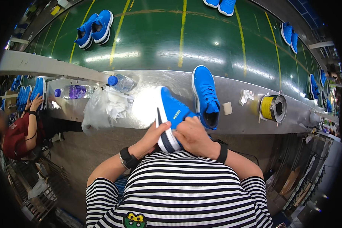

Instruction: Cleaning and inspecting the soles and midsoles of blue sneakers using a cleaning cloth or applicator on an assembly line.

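Observation:
A blue sneaker [173, 108] with a white and navy sole is held tilted on its side in front of my body, toe pointing away. My left hand [152, 138] grips its sole near the heel, thumb along the sole's edge. Curled against the shoe's side by the ankle opening is my right hand [195, 136]; its fingers are closed, and whatever they may pinch is hidden. Just right of it, a second blue sneaker [205, 87] lies on the metal ledge, toe away from me. A small off-white block [227, 108] rests beside that shoe.
Beyond the metal ledge [231, 123] runs a green conveyor belt [152, 41] bearing pairs of blue sneakers [97, 28]. Left stand bottles [123, 83], a plastic bag with papers [97, 110] and a metal bar [45, 64]. A tin [268, 108] lies right. Another person [21, 133] handles shoes far left.

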Tool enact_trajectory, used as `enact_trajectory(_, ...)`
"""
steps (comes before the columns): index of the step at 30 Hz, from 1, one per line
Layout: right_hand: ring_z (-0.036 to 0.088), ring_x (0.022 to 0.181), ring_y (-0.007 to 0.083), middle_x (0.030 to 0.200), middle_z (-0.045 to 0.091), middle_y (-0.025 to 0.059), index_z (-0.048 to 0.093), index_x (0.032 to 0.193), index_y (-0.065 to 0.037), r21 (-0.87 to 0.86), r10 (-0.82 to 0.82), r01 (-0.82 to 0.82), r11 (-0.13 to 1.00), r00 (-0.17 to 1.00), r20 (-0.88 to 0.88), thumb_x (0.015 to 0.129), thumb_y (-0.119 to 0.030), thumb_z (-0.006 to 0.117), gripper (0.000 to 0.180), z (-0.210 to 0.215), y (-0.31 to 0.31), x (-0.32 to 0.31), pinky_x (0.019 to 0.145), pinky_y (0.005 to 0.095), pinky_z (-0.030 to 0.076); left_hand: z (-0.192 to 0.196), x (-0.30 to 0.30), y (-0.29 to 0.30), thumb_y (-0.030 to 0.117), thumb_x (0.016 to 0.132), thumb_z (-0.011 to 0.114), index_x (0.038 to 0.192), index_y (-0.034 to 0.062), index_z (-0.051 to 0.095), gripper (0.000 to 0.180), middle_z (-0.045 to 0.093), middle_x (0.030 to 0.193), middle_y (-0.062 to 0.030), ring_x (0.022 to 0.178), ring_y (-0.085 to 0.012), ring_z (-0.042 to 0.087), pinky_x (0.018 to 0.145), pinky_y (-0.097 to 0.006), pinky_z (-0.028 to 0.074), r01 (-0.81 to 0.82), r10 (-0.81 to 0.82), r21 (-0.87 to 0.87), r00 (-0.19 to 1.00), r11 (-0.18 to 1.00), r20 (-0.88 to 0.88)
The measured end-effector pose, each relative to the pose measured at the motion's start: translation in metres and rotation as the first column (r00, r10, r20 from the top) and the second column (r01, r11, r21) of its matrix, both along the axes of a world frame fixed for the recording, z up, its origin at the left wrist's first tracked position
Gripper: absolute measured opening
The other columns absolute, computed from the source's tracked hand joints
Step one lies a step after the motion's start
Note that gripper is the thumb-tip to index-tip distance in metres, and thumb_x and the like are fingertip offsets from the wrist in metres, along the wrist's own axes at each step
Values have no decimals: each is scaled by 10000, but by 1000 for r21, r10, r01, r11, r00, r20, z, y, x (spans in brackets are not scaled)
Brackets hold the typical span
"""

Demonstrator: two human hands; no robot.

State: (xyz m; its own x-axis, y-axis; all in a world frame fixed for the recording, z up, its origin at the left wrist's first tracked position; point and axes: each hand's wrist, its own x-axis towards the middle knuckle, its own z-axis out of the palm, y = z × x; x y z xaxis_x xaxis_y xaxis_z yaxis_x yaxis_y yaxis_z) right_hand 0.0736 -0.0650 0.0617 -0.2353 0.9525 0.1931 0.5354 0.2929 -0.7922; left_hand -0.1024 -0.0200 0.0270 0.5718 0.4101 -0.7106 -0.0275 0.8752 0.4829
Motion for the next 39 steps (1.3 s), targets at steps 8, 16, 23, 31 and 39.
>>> enact_trajectory(8,424,638,205,625,435,37,488,691,-100,-56,177,-172,984,979,104,769,-114,646,177,11,-12,28,637,332,289,7,-3,5,316,880,523,1295,12,330,550,515,1172,-126,1032,-188,548,870,-321,467,24,-24,14,999,1000,24)
enact_trajectory(16,410,620,199,620,419,31,482,664,-118,-34,222,-220,975,968,116,749,-112,661,198,10,-10,28,640,341,276,4,-5,5,322,869,531,1329,-2,270,619,474,1198,-130,1068,-184,498,878,-311,438,60,-60,7,998,998,36)
enact_trajectory(23,414,613,195,603,415,30,483,660,-117,47,177,-180,983,982,67,726,-113,684,212,5,16,2,636,333,278,-3,-3,11,324,875,524,1333,-10,267,622,465,1214,-126,1092,-184,471,911,-310,404,113,-113,19,994,993,6)
enact_trajectory(31,417,637,187,591,406,12,488,654,-123,11,260,-262,965,962,87,744,-112,667,201,11,2,26,641,327,275,10,-3,13,333,877,522,1330,-25,265,632,457,1216,-138,1094,-188,468,906,-309,407,77,-77,30,997,997,0)
enact_trajectory(39,432,660,186,635,455,22,506,696,-117,-94,259,-251,963,962,90,764,-120,626,138,3,-9,35,659,329,292,10,-4,9,329,876,519,1323,-22,272,619,467,1203,-141,1080,-194,486,894,-305,420,30,-28,53,999,998,-36)
